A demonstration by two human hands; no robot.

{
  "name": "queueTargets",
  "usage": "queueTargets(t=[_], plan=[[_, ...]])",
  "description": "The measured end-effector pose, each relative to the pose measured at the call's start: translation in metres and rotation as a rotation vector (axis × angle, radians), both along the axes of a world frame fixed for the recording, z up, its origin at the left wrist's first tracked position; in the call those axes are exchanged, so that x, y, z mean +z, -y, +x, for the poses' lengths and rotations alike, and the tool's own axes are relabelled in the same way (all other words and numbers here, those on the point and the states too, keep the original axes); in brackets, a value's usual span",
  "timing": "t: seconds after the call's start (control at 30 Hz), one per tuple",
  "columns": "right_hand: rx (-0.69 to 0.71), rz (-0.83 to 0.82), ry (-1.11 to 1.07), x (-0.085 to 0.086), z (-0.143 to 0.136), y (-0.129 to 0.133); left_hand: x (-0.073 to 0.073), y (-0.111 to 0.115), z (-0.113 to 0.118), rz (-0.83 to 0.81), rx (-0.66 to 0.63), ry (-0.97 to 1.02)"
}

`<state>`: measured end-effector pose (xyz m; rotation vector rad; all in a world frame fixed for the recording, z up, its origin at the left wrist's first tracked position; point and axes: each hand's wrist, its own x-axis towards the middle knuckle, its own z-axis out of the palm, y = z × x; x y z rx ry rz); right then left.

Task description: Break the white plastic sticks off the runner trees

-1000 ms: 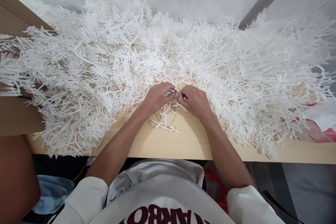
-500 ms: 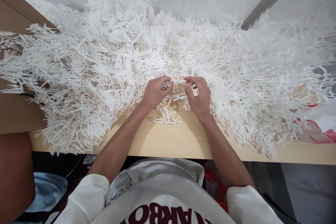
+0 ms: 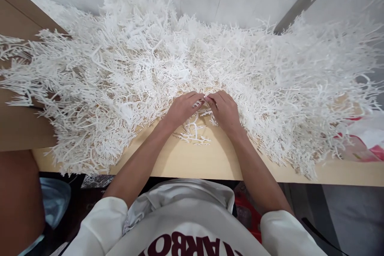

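Note:
A wide heap of white branching plastic sprigs (image 3: 129,60) spreads over the light wooden table (image 3: 192,164). My left hand (image 3: 183,109) is closed on a white sprig, with thin white tips showing under its fingers. Its fingertips meet those of my right hand (image 3: 223,110), which is pinched shut at the same spot; whatever it grips is too small to make out. Just below the hands, a separate white branched piece (image 3: 195,130) lies on the bare wood near the front of the heap.
Brown cardboard (image 3: 24,124) stands at the left, beside another person's bare limb (image 3: 19,196). A red and clear plastic bag (image 3: 360,146) lies at the right end. Behind the heap are a tiled wall and a grey metal post (image 3: 309,0).
My hands have come together, closing the gap between their fingertips. My right hand's fingers have closed into a pinch. The view has shifted slightly.

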<state>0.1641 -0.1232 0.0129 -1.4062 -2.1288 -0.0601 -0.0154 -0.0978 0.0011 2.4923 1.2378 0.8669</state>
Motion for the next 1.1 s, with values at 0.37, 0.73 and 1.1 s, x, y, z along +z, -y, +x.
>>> queueTargets(t=[0.37,0.73,1.1], plan=[[-0.002,-0.282,-0.147,0.003,-0.008,-0.002,0.009,-0.004,0.004,-0.263,0.082,-0.015],[0.120,-0.371,-0.329,-0.002,-0.005,-0.022,0.006,-0.041,0.002,-0.188,0.250,0.248],[-0.014,-0.041,-0.555,-0.006,-0.002,-0.066,0.007,-0.060,0.003,-0.140,0.141,0.021]])
